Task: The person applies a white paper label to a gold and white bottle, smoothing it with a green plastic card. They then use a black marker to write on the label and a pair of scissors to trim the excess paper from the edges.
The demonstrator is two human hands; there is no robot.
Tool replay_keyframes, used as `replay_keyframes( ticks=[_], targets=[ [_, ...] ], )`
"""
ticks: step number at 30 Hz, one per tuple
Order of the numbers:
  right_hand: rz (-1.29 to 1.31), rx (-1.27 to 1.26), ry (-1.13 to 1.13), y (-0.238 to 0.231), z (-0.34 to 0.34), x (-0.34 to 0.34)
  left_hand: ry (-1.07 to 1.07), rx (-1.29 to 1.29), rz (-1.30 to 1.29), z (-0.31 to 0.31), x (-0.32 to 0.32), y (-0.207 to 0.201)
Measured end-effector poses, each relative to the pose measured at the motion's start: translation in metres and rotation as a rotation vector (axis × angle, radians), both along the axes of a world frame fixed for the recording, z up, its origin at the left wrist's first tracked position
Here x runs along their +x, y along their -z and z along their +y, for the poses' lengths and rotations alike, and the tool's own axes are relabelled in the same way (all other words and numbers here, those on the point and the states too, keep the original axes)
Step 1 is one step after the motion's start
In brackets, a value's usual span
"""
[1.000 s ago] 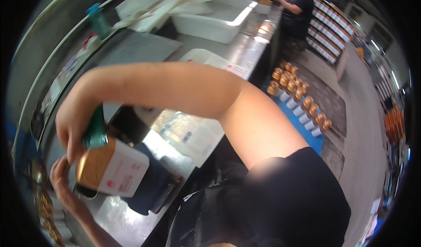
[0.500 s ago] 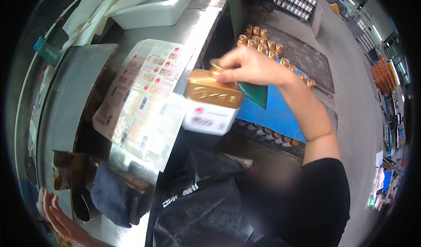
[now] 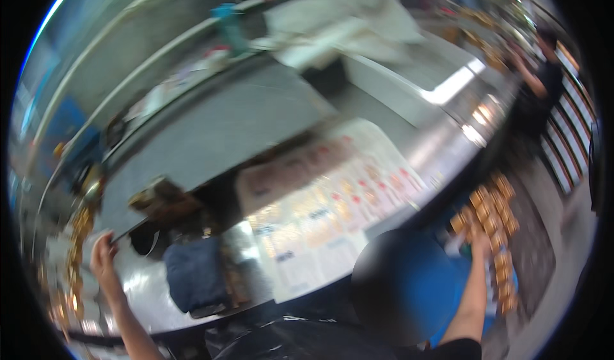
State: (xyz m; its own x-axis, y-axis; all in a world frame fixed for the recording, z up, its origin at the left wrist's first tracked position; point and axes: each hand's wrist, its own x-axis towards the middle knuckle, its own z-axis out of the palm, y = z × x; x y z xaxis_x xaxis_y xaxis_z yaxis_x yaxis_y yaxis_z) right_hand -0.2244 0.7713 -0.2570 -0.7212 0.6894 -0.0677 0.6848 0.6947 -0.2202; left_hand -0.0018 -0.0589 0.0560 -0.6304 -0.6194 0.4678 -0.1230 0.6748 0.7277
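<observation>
My right hand (image 3: 478, 235) reaches down at the right among white bottles with gold tops (image 3: 489, 216), standing in rows. A green flat piece (image 3: 465, 251) shows under its palm. White and gold show beside the fingers; blur hides whether they grip a bottle. At the left, my left hand (image 3: 105, 261) is raised over the bench's end, its fingers blurred and seemingly bent. More gold-topped bottles (image 3: 75, 264) stand beyond it. Between my hands, a sheet of printed labels (image 3: 313, 232) in white, red and gold lies on the metal bench.
A dark blue cloth-covered block (image 3: 195, 273) sits on the bench (image 3: 137, 299), near a brownish block (image 3: 163, 197). At the back are a white tub (image 3: 390, 94) and crumpled pale sheets (image 3: 345, 18). A blue surface (image 3: 409, 277) lies right of the bench. Another person (image 3: 543, 85) works at far right.
My view has swung left. My right hand has moved from the bench edge, where it held a gold-topped bottle by the neck, to the bottle rows. My left hand's fingers look more bent.
</observation>
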Motion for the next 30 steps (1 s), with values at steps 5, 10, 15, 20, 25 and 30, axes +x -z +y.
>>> replay_keyframes(
  ticks=[5,10,15,20,25,30],
  targets=[
    [-0.042,-0.028,-0.138,0.007,0.026,-0.009,0.013,0.018,0.068,0.025,-0.014,-0.001],
    [0.363,-0.068,-0.433,-0.052,-0.017,-0.026,0.071,0.036,0.055,0.019,-0.019,0.015],
    [0.477,-0.553,-0.695,-0.152,-0.167,-0.053,0.139,0.212,0.171,0.001,-0.015,0.027],
    [0.450,-0.693,-0.929,-0.196,-0.238,-0.068,-0.003,0.238,0.192,-0.051,0.049,0.049],
    [0.329,-0.838,-0.687,-0.216,-0.271,-0.075,-0.270,0.162,0.229,-0.125,0.105,0.087],
    [0.304,-1.070,-0.435,-0.268,-0.336,-0.076,-0.395,-0.109,0.068,-0.202,0.070,0.052]
  ],
)
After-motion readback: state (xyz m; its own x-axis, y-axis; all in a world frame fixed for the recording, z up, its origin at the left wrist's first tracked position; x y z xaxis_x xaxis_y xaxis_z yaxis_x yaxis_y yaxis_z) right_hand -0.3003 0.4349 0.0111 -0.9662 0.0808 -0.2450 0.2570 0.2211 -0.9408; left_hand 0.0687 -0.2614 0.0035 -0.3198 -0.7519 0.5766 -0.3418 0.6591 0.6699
